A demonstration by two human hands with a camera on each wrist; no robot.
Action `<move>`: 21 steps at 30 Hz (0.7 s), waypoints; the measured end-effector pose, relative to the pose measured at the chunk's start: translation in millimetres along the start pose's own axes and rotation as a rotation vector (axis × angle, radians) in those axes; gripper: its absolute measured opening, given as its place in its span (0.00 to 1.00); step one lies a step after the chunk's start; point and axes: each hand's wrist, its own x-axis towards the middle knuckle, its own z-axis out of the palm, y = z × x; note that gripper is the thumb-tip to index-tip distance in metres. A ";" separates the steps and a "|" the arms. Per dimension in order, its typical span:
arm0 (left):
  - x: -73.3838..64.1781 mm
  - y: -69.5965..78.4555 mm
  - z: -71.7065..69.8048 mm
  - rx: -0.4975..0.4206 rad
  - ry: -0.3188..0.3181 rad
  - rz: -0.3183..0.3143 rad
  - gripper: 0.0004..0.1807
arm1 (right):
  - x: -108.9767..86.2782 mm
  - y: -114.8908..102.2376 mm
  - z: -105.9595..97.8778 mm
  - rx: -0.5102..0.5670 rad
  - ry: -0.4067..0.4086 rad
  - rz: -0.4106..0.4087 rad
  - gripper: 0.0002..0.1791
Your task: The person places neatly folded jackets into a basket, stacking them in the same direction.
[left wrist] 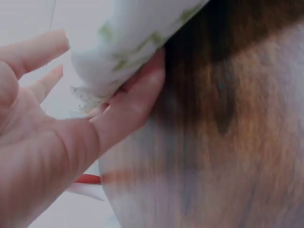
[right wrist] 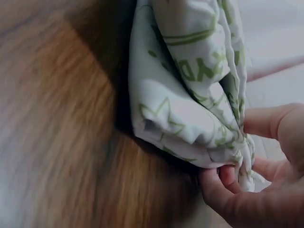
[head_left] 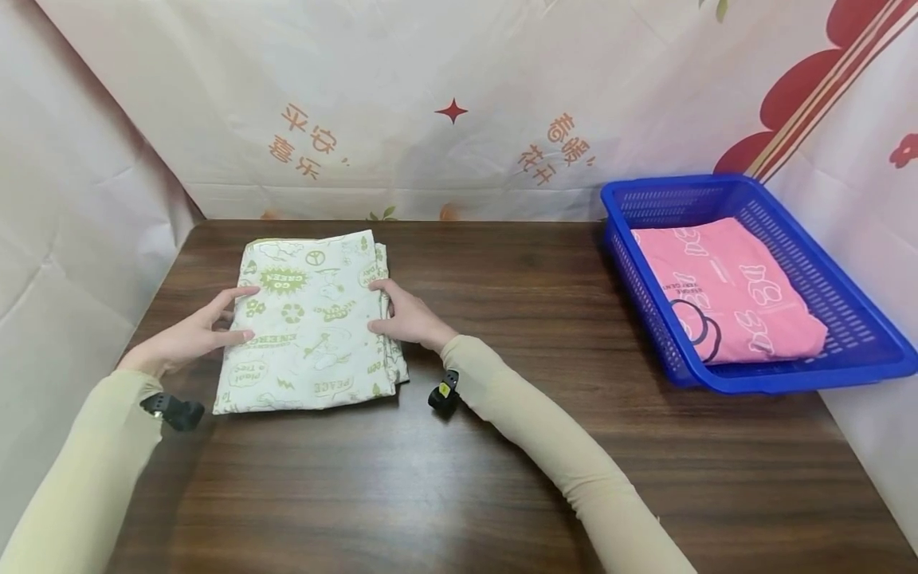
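Observation:
A folded white cloth (head_left: 308,319) with green print lies on the left part of the brown table. At its left edge my left hand (head_left: 190,335) holds the cloth, thumb and fingers apart; the left wrist view shows the rounded fold (left wrist: 118,52) between them. My right hand (head_left: 416,315) grips the opposite side. Up close in the right wrist view, several loose layers (right wrist: 190,109) bunch there, with the right fingers (right wrist: 216,190) curled at their edge. Part of each hand's fingers is hidden by fabric.
A blue plastic basket (head_left: 803,388) stands at the right of the brown table (head_left: 502,446). Inside it lies a folded pink cloth (head_left: 724,263) with white print; dark loops overlap its near-left part. A printed white curtain (head_left: 402,96) hangs behind the table.

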 end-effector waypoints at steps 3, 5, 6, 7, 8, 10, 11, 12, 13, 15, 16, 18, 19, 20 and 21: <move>0.9 -0.6 2.6 -0.063 -0.029 0.005 0.43 | -2.2 6.8 -8.8 0.061 -0.025 -0.006 0.34; 2.1 0.3 5.1 -0.085 -0.044 0.009 0.43 | -3.7 10.4 -15.0 0.111 -0.054 -0.003 0.34; 3.3 0.7 6.6 -0.094 -0.050 0.012 0.42 | -4.5 11.7 -18.2 0.132 -0.068 -0.003 0.34; 4.8 1.3 8.3 -0.104 -0.056 0.015 0.42 | -5.3 13.1 -21.3 0.157 -0.082 -0.004 0.35; 6.5 2.0 10.0 -0.110 -0.062 0.018 0.42 | -6.3 14.2 -24.3 0.182 -0.094 -0.003 0.35; 10.1 3.8 13.2 -0.118 -0.070 0.022 0.41 | -8.3 16.9 -29.5 0.227 -0.116 0.000 0.35; 12.1 4.7 15.0 -0.121 -0.073 0.027 0.41 | -9.8 18.2 -32.0 0.242 -0.122 0.000 0.36; 13.5 5.6 16.9 -0.114 -0.072 0.031 0.41 | -11.1 19.6 -34.4 0.260 -0.131 0.003 0.36; 14.9 6.5 18.8 -0.108 -0.070 0.034 0.42 | -12.5 21.2 -36.4 0.271 -0.135 0.008 0.36; 17.7 7.5 22.8 -0.111 -0.069 0.039 0.42 | -15.6 24.2 -40.0 0.265 -0.139 0.009 0.36; 18.9 7.7 24.8 -0.106 -0.065 0.046 0.42 | -17.4 26.0 -41.7 0.251 -0.141 0.005 0.37; 21.1 8.8 28.7 -0.103 -0.056 0.053 0.42 | -20.8 29.6 -44.4 0.214 -0.139 0.000 0.37; 22.5 9.3 30.7 -0.100 -0.050 0.057 0.42 | -22.6 31.8 -45.7 0.194 -0.138 -0.007 0.38; 24.0 9.9 32.6 -0.095 -0.044 0.065 0.41 | -24.6 34.3 -46.9 0.171 -0.135 -0.019 0.39; 25.6 10.8 34.6 -0.089 -0.037 0.073 0.41 | -26.7 36.9 -48.2 0.142 -0.134 -0.026 0.39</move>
